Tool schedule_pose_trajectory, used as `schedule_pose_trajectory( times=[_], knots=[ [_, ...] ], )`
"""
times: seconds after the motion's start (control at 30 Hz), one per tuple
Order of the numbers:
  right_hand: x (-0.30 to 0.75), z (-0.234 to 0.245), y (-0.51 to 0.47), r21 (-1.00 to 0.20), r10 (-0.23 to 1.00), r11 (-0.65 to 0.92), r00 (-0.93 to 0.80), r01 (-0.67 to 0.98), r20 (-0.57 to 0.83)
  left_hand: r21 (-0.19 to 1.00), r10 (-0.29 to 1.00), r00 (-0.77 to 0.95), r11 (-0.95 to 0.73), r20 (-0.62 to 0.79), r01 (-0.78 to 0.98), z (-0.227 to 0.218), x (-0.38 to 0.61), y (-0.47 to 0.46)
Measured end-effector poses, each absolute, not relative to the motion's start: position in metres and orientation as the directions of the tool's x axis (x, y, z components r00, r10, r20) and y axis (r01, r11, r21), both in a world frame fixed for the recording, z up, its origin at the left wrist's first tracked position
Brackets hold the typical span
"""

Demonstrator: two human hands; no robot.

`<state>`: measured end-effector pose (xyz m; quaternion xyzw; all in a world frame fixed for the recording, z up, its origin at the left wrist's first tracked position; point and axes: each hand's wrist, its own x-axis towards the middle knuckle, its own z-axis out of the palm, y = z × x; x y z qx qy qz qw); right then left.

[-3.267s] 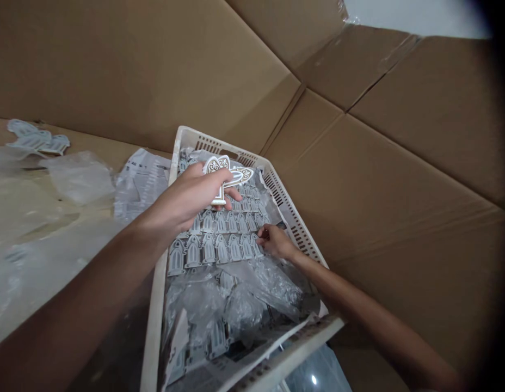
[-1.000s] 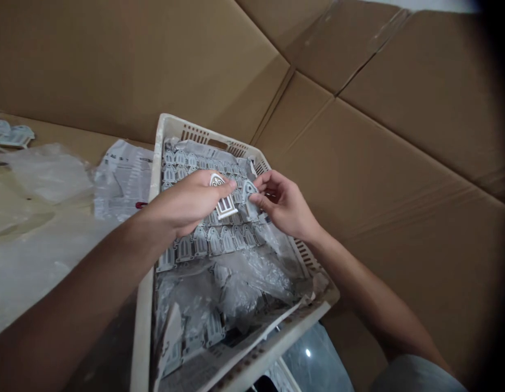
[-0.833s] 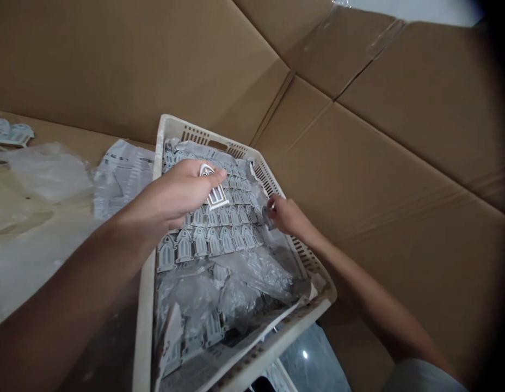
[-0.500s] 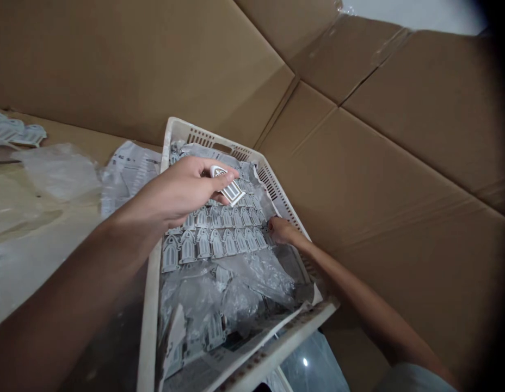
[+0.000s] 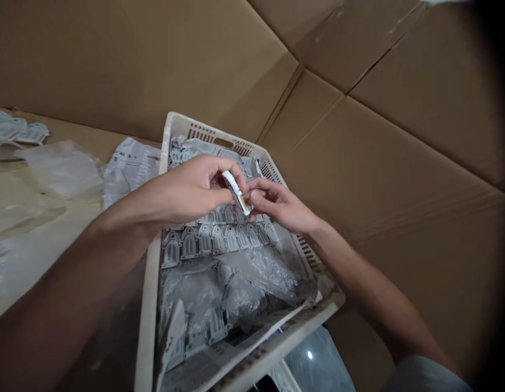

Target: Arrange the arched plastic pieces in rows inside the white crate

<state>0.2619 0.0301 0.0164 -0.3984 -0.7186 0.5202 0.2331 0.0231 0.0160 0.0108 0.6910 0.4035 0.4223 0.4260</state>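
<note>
My left hand (image 5: pixel 195 188) is closed on a small white arched metal plate (image 5: pixel 236 193) with gold-coloured trim, held edge-on above the crate. Fingers and thumb bent together, my right hand (image 5: pixel 283 206) meets the plate's lower right end. What sits between those right fingertips is hidden. Below both hands, a white plastic crate (image 5: pixel 152 305) holds rows of similar grey-white arched plates (image 5: pixel 204 239), laid side by side.
Clear plastic wrap (image 5: pixel 244 294) and printed paper (image 5: pixel 220 356) lie in the crate's near part. More plates (image 5: pixel 34 132), plastic sheets (image 5: pixel 65 169) and paper (image 5: pixel 132 163) are on the left. Cardboard walls (image 5: pixel 399 179) rise behind and to the right.
My right hand has come up from the crate's right side to the plate in my left hand. The plate has turned from face-up to edge-on.
</note>
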Motion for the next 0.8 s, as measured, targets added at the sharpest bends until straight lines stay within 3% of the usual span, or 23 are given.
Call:
schedule_pose_trajectory(
  times=[0.07,0.13,0.3,0.4,0.57,0.8],
  knots=[
    [0.245,0.02,0.025,-0.959,0.801,0.079,-0.59,0.274,-0.103,0.929,0.874,0.444,-0.313,0.2,0.197,0.012,0.023,0.014],
    [0.237,0.02,0.021,-0.958,0.801,0.03,-0.58,0.284,-0.147,0.915,0.87,0.449,-0.33,0.201,0.231,0.012,0.023,0.015],
    [0.233,0.003,0.007,-0.88,0.746,0.053,-0.604,0.471,-0.279,0.871,0.956,0.083,-0.29,0.281,0.396,0.01,0.013,0.024],
    [0.225,-0.021,-0.009,-0.803,0.691,0.081,-0.614,0.591,-0.382,0.867,0.942,-0.086,-0.259,0.324,0.426,0.008,-0.001,0.03],
    [0.2,-0.063,-0.034,-0.695,0.699,-0.039,-0.477,0.718,-0.532,0.855,0.908,-0.119,-0.326,0.403,0.404,0.007,-0.014,0.031],
    [0.177,-0.076,-0.05,-0.638,0.682,0.073,-0.505,0.767,-0.53,0.849,0.909,-0.098,-0.333,0.404,0.411,0.007,-0.016,0.031]
  ],
)
